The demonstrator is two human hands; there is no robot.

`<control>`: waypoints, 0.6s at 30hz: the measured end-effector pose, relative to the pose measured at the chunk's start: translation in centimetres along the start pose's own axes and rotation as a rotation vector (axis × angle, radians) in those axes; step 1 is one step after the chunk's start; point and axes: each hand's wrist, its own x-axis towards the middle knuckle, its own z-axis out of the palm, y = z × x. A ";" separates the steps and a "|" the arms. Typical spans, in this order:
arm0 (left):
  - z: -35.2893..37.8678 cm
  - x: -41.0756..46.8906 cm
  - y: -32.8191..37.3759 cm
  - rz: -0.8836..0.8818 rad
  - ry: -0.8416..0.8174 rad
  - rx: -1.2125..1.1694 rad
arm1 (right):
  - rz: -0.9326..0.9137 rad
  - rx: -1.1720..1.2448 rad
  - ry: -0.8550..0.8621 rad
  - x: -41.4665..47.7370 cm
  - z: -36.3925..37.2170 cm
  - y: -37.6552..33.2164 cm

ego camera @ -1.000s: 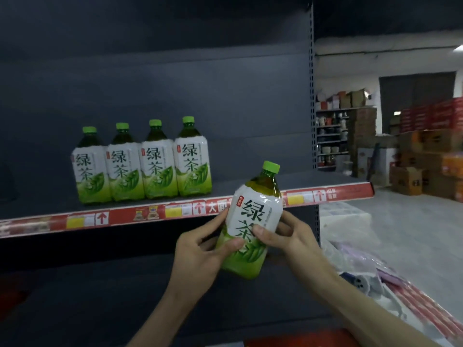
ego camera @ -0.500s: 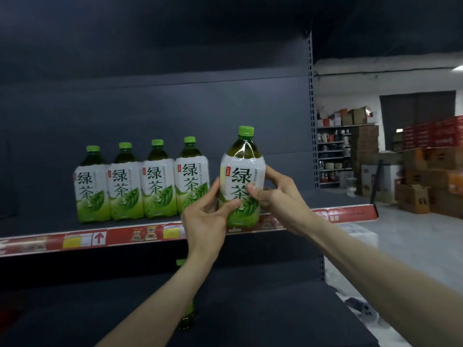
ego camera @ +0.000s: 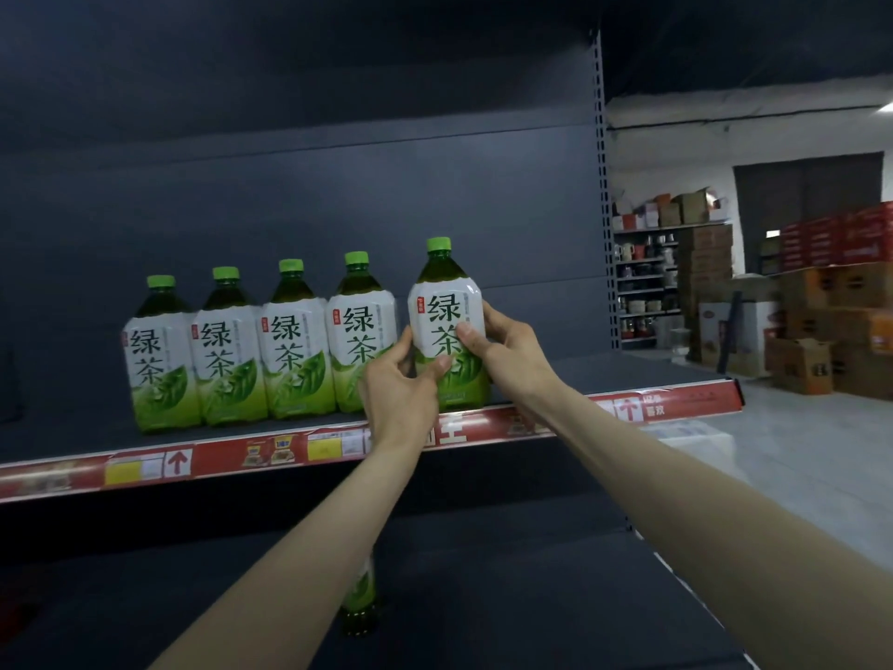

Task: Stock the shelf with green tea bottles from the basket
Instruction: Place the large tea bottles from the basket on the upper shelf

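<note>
1. Shelf (ego camera: 72, 435): dark grey, with a red price strip (ego camera: 217, 461) along its front edge.
2. Row (ego camera: 290, 350) of four green tea bottles stands upright on the left half of the shelf. Green caps, white-and-green labels facing out, neighbours touching side to side.
3. Lower bottle (ego camera: 360, 592): stands on the next shelf down and is mostly hidden behind the left forearm.
4. Left hand (ego camera: 401, 384): grips the lower left side of the held bottle. The thumb lies across the front of the label and the fingers curl round behind.
5. Held bottle (ego camera: 447, 311): upright, label forward, just right of the row's last bottle. The left hand covers the gap, so contact cannot be told. Its base sits at shelf level near the front edge; cannot tell whether it rests there.
6. Right hand (ego camera: 507, 350): grips the right side of the same bottle, thumb on the label front and fingers wrapped round the back.
7. Far right, well apart: a rack (ego camera: 647, 282) of small goods and stacked boxes (ego camera: 821, 331) on a pale floor.
</note>
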 end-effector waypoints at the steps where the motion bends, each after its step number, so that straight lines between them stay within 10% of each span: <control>1: -0.1 0.0 0.0 0.007 -0.009 0.044 | 0.006 -0.035 0.011 0.1 0.1 0.2; 9: -2.6 -2.1 -0.1 0.019 -0.133 0.322 | -0.080 -0.549 0.164 -3.7 1.4 0.6; 18: -2.6 -2.7 -0.1 -0.021 -0.299 0.473 | -0.051 -0.606 0.183 -2.7 2.7 1.7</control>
